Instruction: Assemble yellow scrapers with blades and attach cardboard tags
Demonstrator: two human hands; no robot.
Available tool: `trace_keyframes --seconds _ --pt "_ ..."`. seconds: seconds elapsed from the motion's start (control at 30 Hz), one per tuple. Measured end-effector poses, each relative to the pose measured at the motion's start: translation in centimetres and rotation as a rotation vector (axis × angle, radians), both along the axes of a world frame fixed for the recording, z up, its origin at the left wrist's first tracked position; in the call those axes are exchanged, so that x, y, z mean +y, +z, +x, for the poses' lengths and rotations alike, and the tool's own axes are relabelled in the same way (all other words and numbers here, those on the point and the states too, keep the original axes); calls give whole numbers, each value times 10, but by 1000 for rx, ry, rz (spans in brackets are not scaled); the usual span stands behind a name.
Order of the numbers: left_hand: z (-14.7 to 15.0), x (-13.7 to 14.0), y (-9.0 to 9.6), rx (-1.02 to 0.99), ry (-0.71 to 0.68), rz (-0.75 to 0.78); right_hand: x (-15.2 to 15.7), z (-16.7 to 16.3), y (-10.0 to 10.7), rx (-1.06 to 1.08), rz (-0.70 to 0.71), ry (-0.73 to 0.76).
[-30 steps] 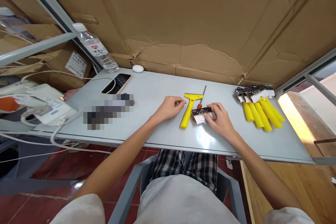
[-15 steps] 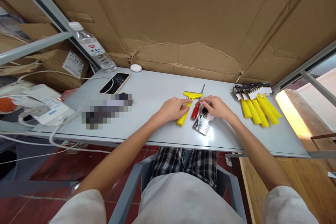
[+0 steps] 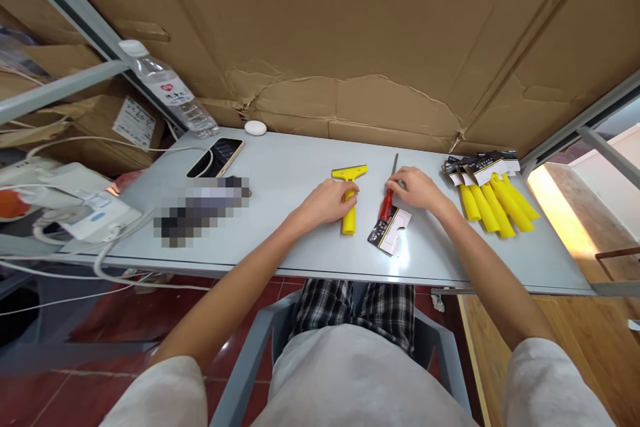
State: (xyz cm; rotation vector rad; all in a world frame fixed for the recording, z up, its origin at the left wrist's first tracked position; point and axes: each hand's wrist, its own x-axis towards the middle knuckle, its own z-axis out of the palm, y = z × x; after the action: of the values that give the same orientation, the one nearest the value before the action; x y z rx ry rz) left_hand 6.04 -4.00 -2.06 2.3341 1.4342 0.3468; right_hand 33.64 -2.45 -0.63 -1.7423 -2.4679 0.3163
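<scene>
My left hand (image 3: 327, 201) is closed around the yellow handle of a T-shaped scraper (image 3: 349, 219), its wide head pointing away from me. To the right of it, my right hand (image 3: 414, 188) pinches a screwdriver (image 3: 385, 205) where the red handle meets the metal shaft. The shaft points toward the back of the table, and the handle's lower end overlaps a black-and-white printed card (image 3: 393, 232). That card lies on the tabletop with a cutout in its edge.
Several yellow scraper handles with printed cards (image 3: 495, 203) lie in a pile on the right of the grey table (image 3: 290, 233). A phone (image 3: 216, 158), a white oval case (image 3: 255, 127), a water bottle (image 3: 170, 90) and a white power strip (image 3: 93, 207) with cables are on the left.
My left hand has shifted the scraper left and turned it more upright. The screwdriver has moved right and away from the scraper in my right hand, now overlapping the card.
</scene>
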Motion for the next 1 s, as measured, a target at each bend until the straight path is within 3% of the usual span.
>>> trace_keyframes --seconds 0.07,0.13,0.2,0.4,0.5,0.7,0.87,1.0 --pt "-1 1 -1 -3 -1 -3 -4 15 2 -33 79 -70" --pt "-2 1 -2 -13 -4 -4 -17 28 5 -22 119 -34" --pt "-3 2 -3 -28 -10 -13 -36 38 7 10 37 81" --pt "-2 2 -2 -64 10 -23 -78 39 4 -64 -13 -83" --pt "-1 2 -3 -53 44 -17 -77 40 -1 -83 -19 -17" --pt "-2 2 -2 -54 43 -40 -56 68 -16 -185 135 -51" --pt "-3 3 -3 -60 47 -50 -40 72 -27 47 130 18" --pt "-4 4 -5 -72 46 -45 -44 58 -23 169 181 52"
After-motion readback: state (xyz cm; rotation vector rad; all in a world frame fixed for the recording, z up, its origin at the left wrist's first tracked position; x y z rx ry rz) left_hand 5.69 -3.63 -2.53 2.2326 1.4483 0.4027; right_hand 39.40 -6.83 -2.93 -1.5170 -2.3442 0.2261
